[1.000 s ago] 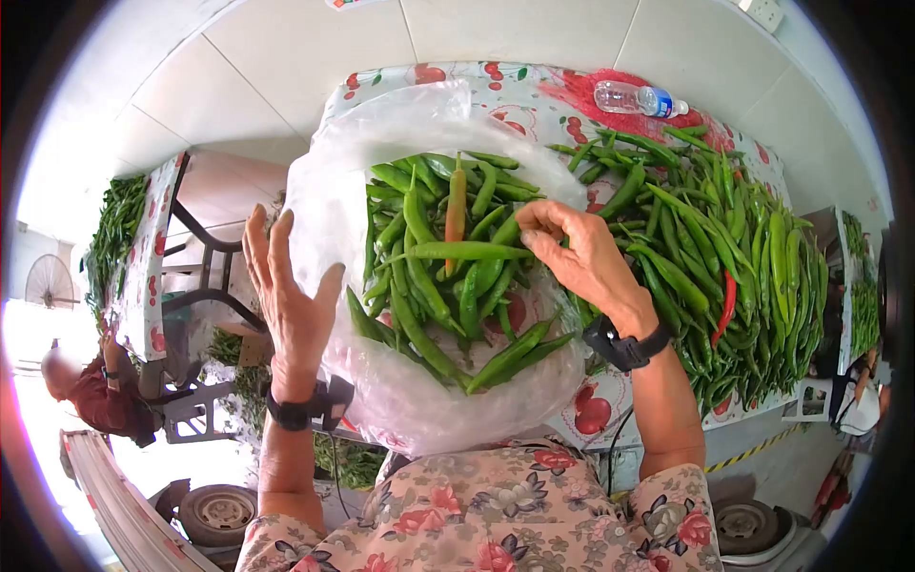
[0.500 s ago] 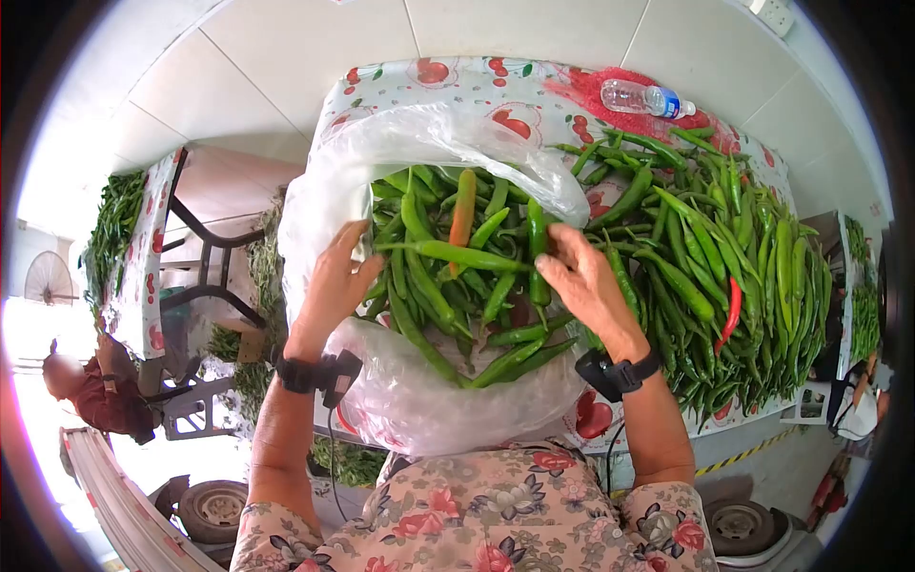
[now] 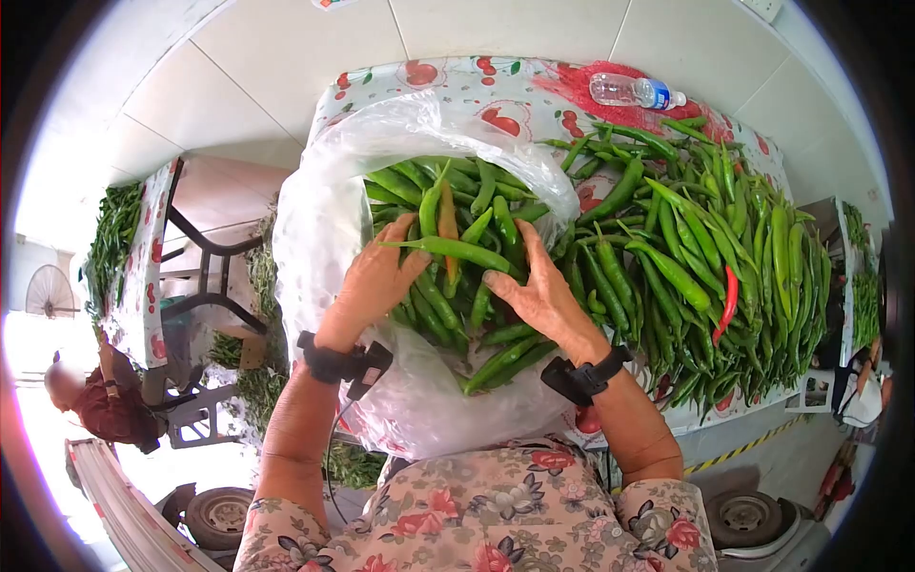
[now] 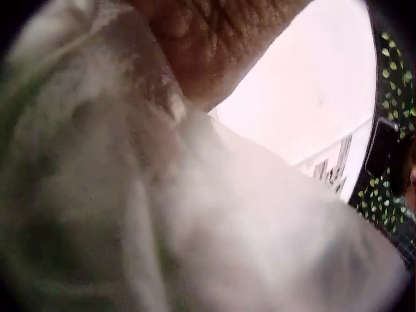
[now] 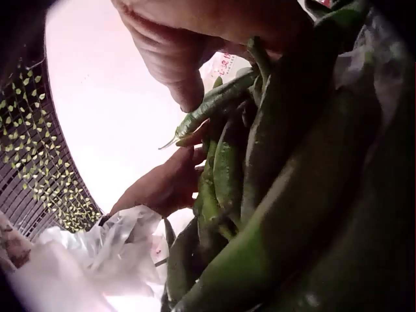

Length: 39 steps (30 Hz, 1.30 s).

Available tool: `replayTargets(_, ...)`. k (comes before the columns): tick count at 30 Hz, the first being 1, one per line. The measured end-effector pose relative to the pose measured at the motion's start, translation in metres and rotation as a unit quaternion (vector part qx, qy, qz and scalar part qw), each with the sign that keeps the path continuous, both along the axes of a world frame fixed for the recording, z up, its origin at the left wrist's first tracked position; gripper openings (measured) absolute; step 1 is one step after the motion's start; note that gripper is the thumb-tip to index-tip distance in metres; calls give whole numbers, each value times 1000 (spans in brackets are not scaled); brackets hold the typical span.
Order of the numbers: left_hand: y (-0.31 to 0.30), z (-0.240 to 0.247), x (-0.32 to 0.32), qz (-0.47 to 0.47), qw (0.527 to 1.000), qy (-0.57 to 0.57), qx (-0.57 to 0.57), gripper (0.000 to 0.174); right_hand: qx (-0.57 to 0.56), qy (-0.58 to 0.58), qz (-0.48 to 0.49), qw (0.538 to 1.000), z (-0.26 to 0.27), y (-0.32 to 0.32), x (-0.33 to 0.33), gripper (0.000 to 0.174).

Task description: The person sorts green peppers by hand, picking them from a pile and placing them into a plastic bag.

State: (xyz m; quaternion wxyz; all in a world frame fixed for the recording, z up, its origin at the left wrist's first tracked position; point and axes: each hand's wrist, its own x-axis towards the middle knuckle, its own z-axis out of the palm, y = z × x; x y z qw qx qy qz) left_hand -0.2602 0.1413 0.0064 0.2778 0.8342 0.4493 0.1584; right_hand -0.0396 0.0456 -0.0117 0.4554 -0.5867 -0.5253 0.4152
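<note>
A translucent plastic bag (image 3: 319, 205) lies wide-mouthed in front of me, holding long green chili peppers (image 3: 434, 310) and an orange one (image 3: 448, 212). One green pepper (image 3: 462, 252) lies crosswise on top, between my hands. My left hand (image 3: 372, 281) reaches in from the left, its fingertips among the peppers near that pepper's thin end. From the right, my right hand (image 3: 548, 300) spans the peppers with thumb and fingers apart, the thumb at the crosswise pepper's other end. In the right wrist view, the right thumb (image 5: 187, 94) touches a pepper. Blurred bag plastic (image 4: 214, 195) fills much of the left wrist view.
A large pile of green peppers (image 3: 762, 257) with a red one (image 3: 728, 300) covers the table's right side. A plastic bottle (image 3: 634, 92) lies on red netting (image 3: 572, 84) at the back. To the left stands another table (image 3: 157, 276), with a person (image 3: 110, 396) beyond.
My left hand has come down from above the bag's left side into the peppers. The right hand has shifted down and inward, and the crosswise pepper has tilted slightly between them.
</note>
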Motion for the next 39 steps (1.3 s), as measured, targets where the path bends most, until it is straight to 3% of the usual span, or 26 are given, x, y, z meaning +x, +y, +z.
replayTargets(4,0,-5,3,19,999,-35,-9,63,2,-58,-3,998,0,3,-3,85)
replayTargets(7,-6,1,15,50,989,-106,-88,66,-36,-17,-7,999,5,2,-8,88)
replayTargets(11,-16,7,14,-16,990,-112,-79,69,-78,37,8,996,12,-3,-4,90)
replayTargets(17,-25,-5,17,-12,982,-167,-89,70,-67,70,28,995,8,-3,-4,90)
replayTargets(21,-42,16,22,-29,970,-187,-152,71,-104,55,8,993,13,-6,1,85)
replayTargets(24,-61,15,20,-5,961,-209,-179,69,-74,113,18,991,1,-13,5,86)
replayTargets(29,-87,27,25,-58,980,-174,-75,68,-107,224,33,968,17,-36,11,84)
replayTargets(32,-98,36,30,-84,983,-154,-57,69,-110,208,74,969,8,-48,25,81)
replayTargets(36,-107,40,40,-120,980,-152,-37,72,-141,340,50,928,19,-63,27,71)
replayTargets(39,-109,40,46,-138,978,-159,-16,73,-154,276,25,948,2,-68,39,68)
